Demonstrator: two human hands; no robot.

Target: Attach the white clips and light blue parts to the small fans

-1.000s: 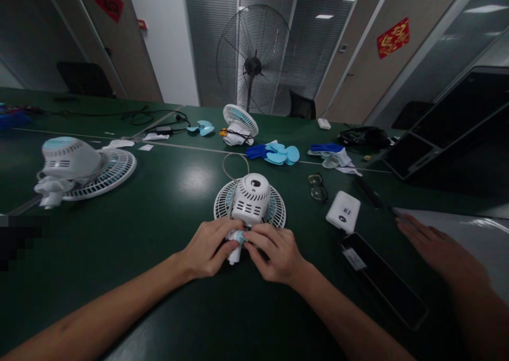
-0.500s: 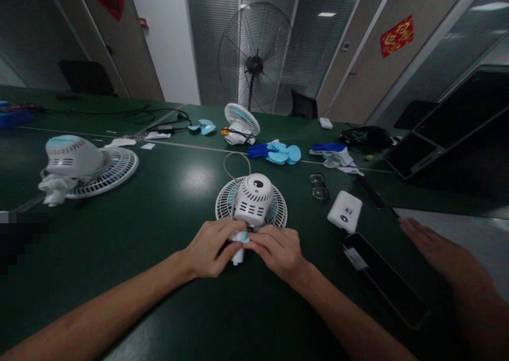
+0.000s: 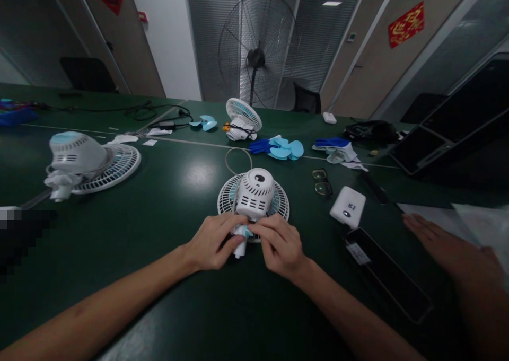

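Observation:
A small white fan (image 3: 254, 199) lies face down on the dark green table, its motor housing upward and its round grille beneath. My left hand (image 3: 217, 240) is closed round the white stem (image 3: 239, 251) at the fan's near side, thumb and fingers pinching it. At a light blue knob (image 3: 244, 231) on that stem, my right hand (image 3: 281, 244) has its thumb and fingertips pressed together; the fingers partly hide the knob. A thin pale cable (image 3: 227, 162) loops behind the housing.
Another white fan (image 3: 79, 159) lies at left; a third (image 3: 242, 122) stands farther back. Blue fan blades (image 3: 287, 149), gloves (image 3: 337, 150), glasses (image 3: 322, 183), a white power bank (image 3: 348, 207) and a phone (image 3: 387, 273) are around. Another person's hand (image 3: 449, 247) is at right.
My right hand's fingers have shifted up slightly at the blue knob, which shows more now. The other person's hand has a clear plastic sheet beside it. The view has tilted a little.

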